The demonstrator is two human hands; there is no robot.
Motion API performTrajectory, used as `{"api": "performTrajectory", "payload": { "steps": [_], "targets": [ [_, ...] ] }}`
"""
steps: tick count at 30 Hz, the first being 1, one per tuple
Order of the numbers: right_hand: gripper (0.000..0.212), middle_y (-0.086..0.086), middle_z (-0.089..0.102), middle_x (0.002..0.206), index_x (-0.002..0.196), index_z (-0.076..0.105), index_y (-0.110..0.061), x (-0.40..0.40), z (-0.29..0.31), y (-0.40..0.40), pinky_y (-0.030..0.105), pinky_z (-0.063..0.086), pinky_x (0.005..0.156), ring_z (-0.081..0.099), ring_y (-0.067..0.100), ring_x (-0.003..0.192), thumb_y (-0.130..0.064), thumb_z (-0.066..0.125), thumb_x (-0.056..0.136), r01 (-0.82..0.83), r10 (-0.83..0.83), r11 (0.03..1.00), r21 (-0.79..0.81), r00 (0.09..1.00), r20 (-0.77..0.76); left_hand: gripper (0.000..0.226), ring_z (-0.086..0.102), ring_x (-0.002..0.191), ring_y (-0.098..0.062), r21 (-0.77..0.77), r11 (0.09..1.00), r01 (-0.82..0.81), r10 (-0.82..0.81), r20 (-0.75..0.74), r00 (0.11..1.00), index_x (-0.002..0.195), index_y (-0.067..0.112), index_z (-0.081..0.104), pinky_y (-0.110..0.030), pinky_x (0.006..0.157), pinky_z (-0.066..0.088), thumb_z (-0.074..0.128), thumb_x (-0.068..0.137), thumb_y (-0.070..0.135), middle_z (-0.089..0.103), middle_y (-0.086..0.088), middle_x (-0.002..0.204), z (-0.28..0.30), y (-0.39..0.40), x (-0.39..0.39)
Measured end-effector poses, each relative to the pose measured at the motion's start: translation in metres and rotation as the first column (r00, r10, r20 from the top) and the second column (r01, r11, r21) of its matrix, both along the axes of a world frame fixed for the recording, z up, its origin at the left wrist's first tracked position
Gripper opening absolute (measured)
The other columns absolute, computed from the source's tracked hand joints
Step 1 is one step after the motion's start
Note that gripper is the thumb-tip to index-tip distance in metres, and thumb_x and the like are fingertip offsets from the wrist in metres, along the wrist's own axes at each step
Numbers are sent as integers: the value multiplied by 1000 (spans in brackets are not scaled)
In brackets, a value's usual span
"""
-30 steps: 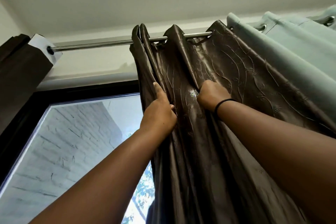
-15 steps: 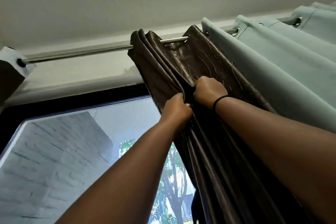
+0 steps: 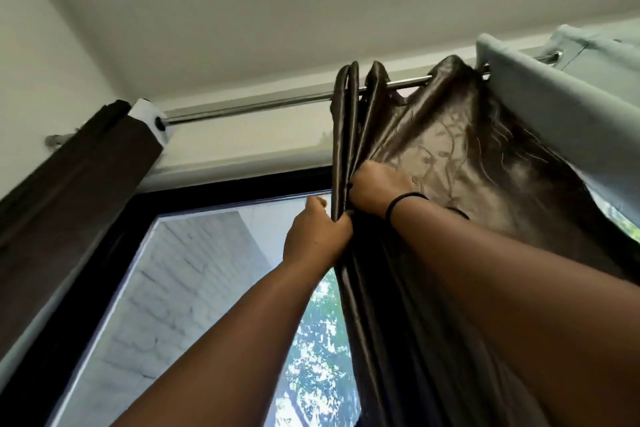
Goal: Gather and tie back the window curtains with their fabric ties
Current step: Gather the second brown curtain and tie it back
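In the head view, a glossy dark-brown satin curtain with stitched vine lines (image 3: 450,156) hangs bunched in folds from a silver metal rod (image 3: 263,106), beside a pale-green curtain (image 3: 561,107). The left hand (image 3: 317,237) and right hand (image 3: 375,189) both clench its gathered left-edge pleats. Behind is a black-framed window (image 3: 194,288) under a white ceiling (image 3: 311,10).

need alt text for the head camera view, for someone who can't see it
Seen from below, a person's left hand and right hand grip the bunched folds of a shiny brown curtain hanging from a metal rod above a window. A pale blue-green curtain hangs to its right and a dark curtain at far left.
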State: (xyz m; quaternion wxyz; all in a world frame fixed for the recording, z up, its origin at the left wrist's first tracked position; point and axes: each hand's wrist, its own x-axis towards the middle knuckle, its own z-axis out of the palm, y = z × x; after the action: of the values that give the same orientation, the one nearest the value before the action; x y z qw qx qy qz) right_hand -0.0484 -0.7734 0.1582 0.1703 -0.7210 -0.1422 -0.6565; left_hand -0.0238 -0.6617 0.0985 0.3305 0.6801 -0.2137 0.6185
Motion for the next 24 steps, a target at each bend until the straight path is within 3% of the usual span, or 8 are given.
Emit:
{"api": "performTrajectory", "payload": {
  "steps": [3, 6, 9, 12, 15, 17, 20, 24],
  "targets": [
    [32, 9, 62, 119, 110, 66, -14, -4, 12, 34, 29, 41, 75, 60, 31, 104, -25, 49, 84, 61, -66, 986, -155, 998, -23, 27, 61, 86, -30, 20, 1000, -11, 11, -13, 1000, 94, 14, 58, -32, 62, 42, 52, 86, 38, 65, -8, 93, 6, 18, 2],
    [32, 11, 59, 122, 117, 64, -9, -13, 4, 42, 30, 45, 85, 56, 29, 111, -17, 45, 93, 1, -29, 975, -221, 992, -121, 27, 60, 87, -31, 26, 999, 41, -40, -24, 999, 97, 14, 58, -36, 72, 50, 49, 86, 37, 65, -10, 97, 5, 24, 9],
    [31, 9, 63, 93, 104, 68, -8, -13, -7, 18, 29, 44, 76, 59, 23, 88, -30, 48, 96, -145, 99, 968, -204, 971, -219, 34, 60, 96, -31, 48, 998, 50, -49, -28, 998, 109, 18, 54, -41, 84, 51, 49, 88, 44, 64, -8, 105, -1, 20, 12],
    [49, 1, 61, 66, 69, 64, -15, -6, -13, -15, 27, 44, 63, 58, 19, 68, -58, 50, 88, -181, 179, 983, -5, 978, -109, 37, 60, 97, -28, 66, 997, 40, -42, 33, 999, 120, 20, 47, -36, 79, 48, 46, 93, 45, 63, -6, 109, -5, 12, 10],
    [39, 7, 58, 114, 103, 65, -26, -4, -14, -54, 42, 41, 89, 51, 30, 111, -56, 48, 86, 211, -252, 944, 254, 957, 142, 46, 60, 102, -28, 79, 997, 23, -30, 83, 996, 129, 21, 41, -36, 81, 47, 42, 94, 51, 63, -5, 114, -1, -1, 6],
    [48, 14, 41, 135, 124, 51, -20, -7, -15, -80, 50, 32, 100, 36, 36, 125, -46, 54, 84, 328, -408, 849, 415, 905, 119, 61, 59, 107, -29, 90, 996, 1, -8, 78, 997, 137, 20, 33, -40, 87, 49, 44, 90, 57, 61, -6, 121, 2, -9, 4],
    [61, 19, 30, 140, 133, 37, -15, -8, -15, -113, 51, 28, 103, 30, 41, 127, -31, 62, 80, 359, -447, 760, 542, 894, 34, 75, 57, 114, -30, 101, 995, 14, -18, 44, 999, 143, 19, 26, -43, 92, 49, 47, 86, 63, 58, -7, 128, 3, -23, 1],
    [55, 19, 42, 133, 132, 38, -10, -10, -11, -145, 49, 36, 98, 44, 42, 121, -27, 59, 84, 305, -373, 751, 586, 928, -6, 77, 58, 111, -30, 114, 991, 65, -69, 32, 997, 136, 19, 32, -43, 92, 49, 49, 80, 70, 59, -6, 124, 3, -42, -3]
  ]
}}
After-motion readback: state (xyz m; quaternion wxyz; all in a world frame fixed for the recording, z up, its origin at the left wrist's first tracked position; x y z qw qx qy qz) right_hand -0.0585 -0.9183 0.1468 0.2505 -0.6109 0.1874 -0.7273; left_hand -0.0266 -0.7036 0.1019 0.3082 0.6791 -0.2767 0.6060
